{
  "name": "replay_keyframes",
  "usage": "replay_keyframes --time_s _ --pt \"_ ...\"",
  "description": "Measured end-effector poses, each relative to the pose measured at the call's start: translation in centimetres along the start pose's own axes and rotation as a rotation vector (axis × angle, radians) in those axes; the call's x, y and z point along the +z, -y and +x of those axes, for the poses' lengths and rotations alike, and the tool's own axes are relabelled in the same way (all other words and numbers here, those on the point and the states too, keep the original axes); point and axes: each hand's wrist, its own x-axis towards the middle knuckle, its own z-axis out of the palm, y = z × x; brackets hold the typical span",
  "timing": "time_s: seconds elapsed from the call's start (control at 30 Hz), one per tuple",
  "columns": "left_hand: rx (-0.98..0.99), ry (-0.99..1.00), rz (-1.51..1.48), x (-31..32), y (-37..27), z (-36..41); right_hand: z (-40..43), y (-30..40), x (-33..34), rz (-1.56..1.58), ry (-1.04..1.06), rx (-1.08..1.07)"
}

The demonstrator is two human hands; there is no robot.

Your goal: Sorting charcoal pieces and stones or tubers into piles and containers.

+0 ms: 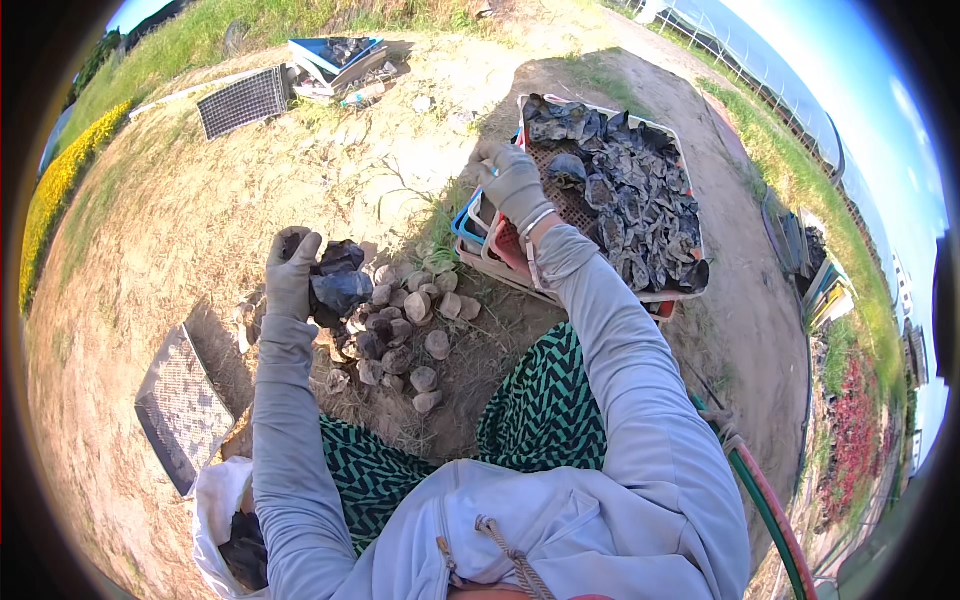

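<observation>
My gloved left hand (291, 274) grips a bunch of crumpled black plastic nursery bags (341, 281), which sticks out to its right. Below and beside the bags, a heap of round brown soil plugs (401, 330) lies on the ground. My right hand (514, 187), gloved too, is at the left rim of a stack of plastic crates (686, 161). Its fingers are curled, and whether they hold anything is hidden. Many small black bags (637, 202) stand packed in the top crate, with one rounded filled bag (567, 171) near its bare left part.
A mesh-bottomed tray (184, 412) leans at the left, above a white sack (217, 502) holding black plastic. Further off are a dark cell tray (244, 103) and a blue bin (334, 56). A green and red pole (769, 502) runs by my right side.
</observation>
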Motion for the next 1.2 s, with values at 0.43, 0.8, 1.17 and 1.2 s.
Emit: replay_keyframes --time_s 0.43,0.8,1.17,1.2 --pt "-0.073 0.032 0.333 1.5 4.0 0.3 -3.2 -12.1 -5.4 -0.618 -0.061 0.170" --pt "0.076 0.034 0.342 3.7 3.3 -0.5 -1.0 -4.7 -5.0 0.008 -0.270 -0.133" --pt "0.274 0.367 1.158 3.8 0.6 -2.3 -3.6 12.1 3.7 -0.316 0.596 -0.510" --pt "0.279 0.364 1.136 3.7 -0.2 -2.7 -3.5 12.6 4.0 -0.316 0.612 -0.501"
